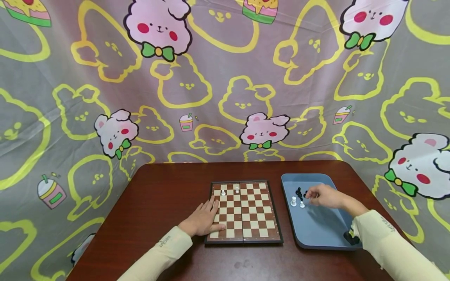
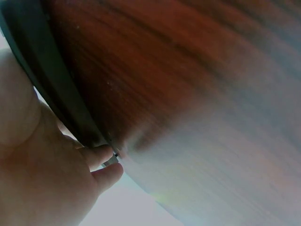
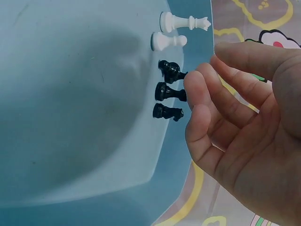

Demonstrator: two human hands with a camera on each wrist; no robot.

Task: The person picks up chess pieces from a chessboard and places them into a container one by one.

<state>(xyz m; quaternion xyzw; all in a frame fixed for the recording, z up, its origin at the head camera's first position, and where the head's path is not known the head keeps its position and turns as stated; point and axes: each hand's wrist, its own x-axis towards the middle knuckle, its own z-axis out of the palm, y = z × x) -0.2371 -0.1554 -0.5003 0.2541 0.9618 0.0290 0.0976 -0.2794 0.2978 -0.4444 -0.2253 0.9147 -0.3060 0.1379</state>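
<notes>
Sleeves (image 1: 390, 242) are lying nearest—left hand (image 1: 203, 219) resting flat on the chessboard (image 1: 258, 214), right grip (image 1: 325, 195) hovering empty beside black pieces (image 3: 168, 91)—probably light, rigid, best pinched mid-stem.

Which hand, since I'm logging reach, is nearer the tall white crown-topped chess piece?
Right. The right hand hovers over the blue rectangular tray, just right of that piece; the left hand lies on the brown-and-cream checkered chessboard's left edge, farther left.

Glossy wood-grain table (image 1: 165, 191); smooth plastic-looking tray (image 1: 320, 230); shiny black chessmen (image 3: 162, 91); cloth backdrop (image 1: 218, 64).
</notes>
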